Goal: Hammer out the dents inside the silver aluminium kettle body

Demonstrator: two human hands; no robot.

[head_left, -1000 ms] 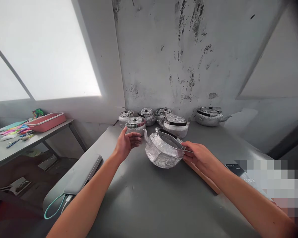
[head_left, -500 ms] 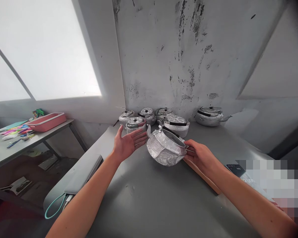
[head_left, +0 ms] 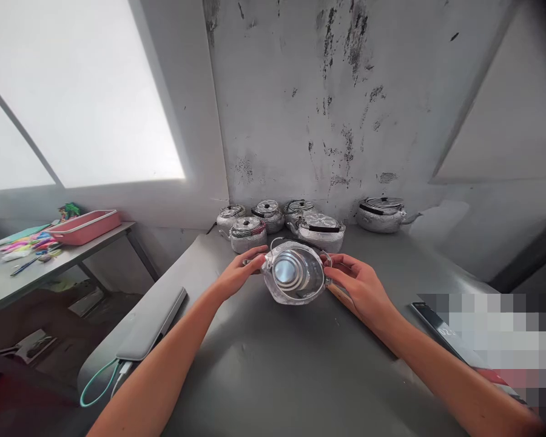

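A lidless silver kettle (head_left: 295, 297) is held up over the grey table (head_left: 273, 376), its round opening tipped toward me so that the shiny inside shows. My left hand (head_left: 243, 270) is closed around the spout side, with the thumb near the rim. On the opposite side, my right hand (head_left: 352, 279) grips the kettle by the handle's base, fingers partly behind it. Just behind stands a lidded kettle (head_left: 323, 233) with a black handle grip. To its left is a smaller lidded kettle (head_left: 249, 237).
Another kettle (head_left: 382, 215) stands by the wall on the right. A grey power bank (head_left: 152, 328) with a teal cable lies at the left. A wooden strip (head_left: 364, 325) and a phone (head_left: 439, 331) lie at the right. A pink basket (head_left: 86, 227) sits on the side table.
My left hand has gone from spread open to closed on the kettle's spout side. The kettle has tilted, turning its opening toward me. My right hand keeps its hold.
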